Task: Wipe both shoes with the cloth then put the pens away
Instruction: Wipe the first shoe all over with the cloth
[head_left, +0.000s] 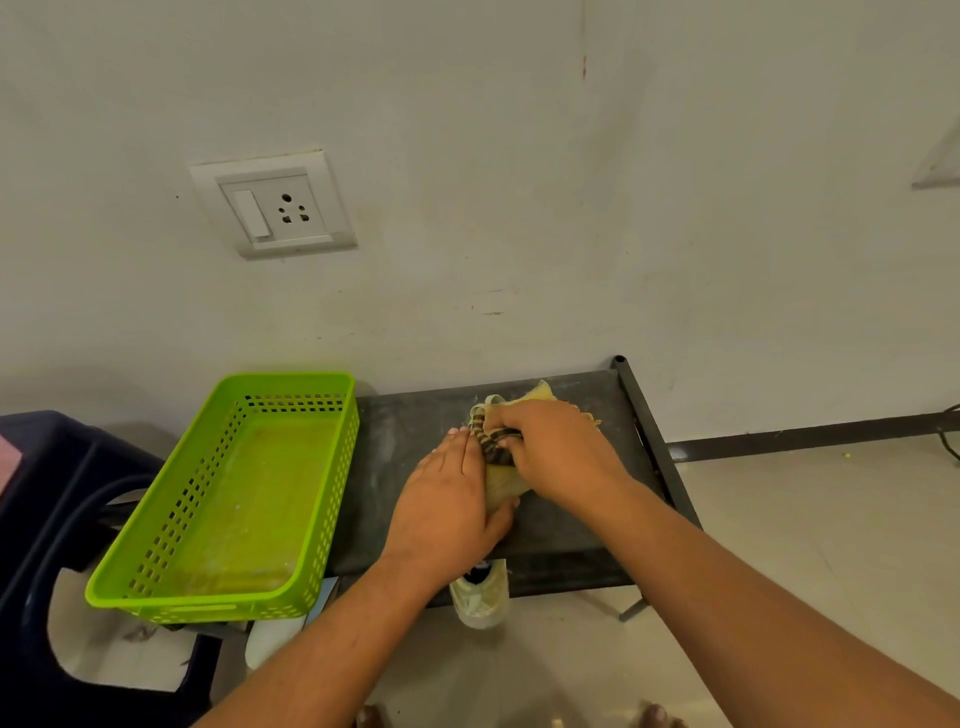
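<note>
Wiping well here means the left hand (447, 493), its grip wrapped round the pale yellow laced shoe (493, 448) on the black bench (415, 415), pins it firmly while the right hand (556, 452), its grip bunched on the frayed yellow cloth (540, 396), rubs every side; the lime-green perforated plastic basket (291, 376) holds nothing, with no pens in sight.

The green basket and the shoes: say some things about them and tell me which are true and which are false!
1. The green basket holds pens. False: no pens show in it.
2. The right hand presses a yellow cloth on a shoe. True.
3. The left hand is inside the basket. False: it holds the shoe on the black shelf.
4. A second shoe sits lower down, by the shelf's front edge. True.
</note>
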